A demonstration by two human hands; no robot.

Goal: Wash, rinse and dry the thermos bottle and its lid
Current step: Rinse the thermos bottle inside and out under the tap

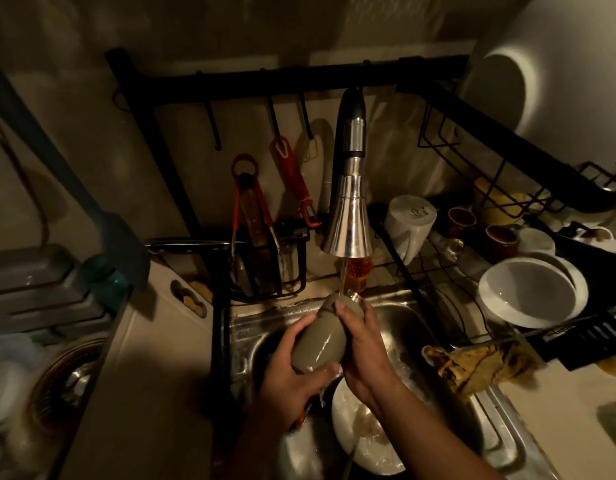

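We hold the grey-green cylindrical thermos bottle [319,336] tilted mouth-up beneath the tap stream, left hand [292,372] cupping its base, right hand [360,344] wrapping its side.

Dim warm light, glare on the chrome faucet [348,216], dark blurred corners, wide-angle bending at edges

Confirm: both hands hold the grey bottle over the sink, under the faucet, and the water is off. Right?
One thing is wrong: the water is on. The head view shows a thin stream falling from the faucet onto the upper end of the grey bottle. The rest holds: the left hand and right hand both hold the bottle over the sink, under the faucet.
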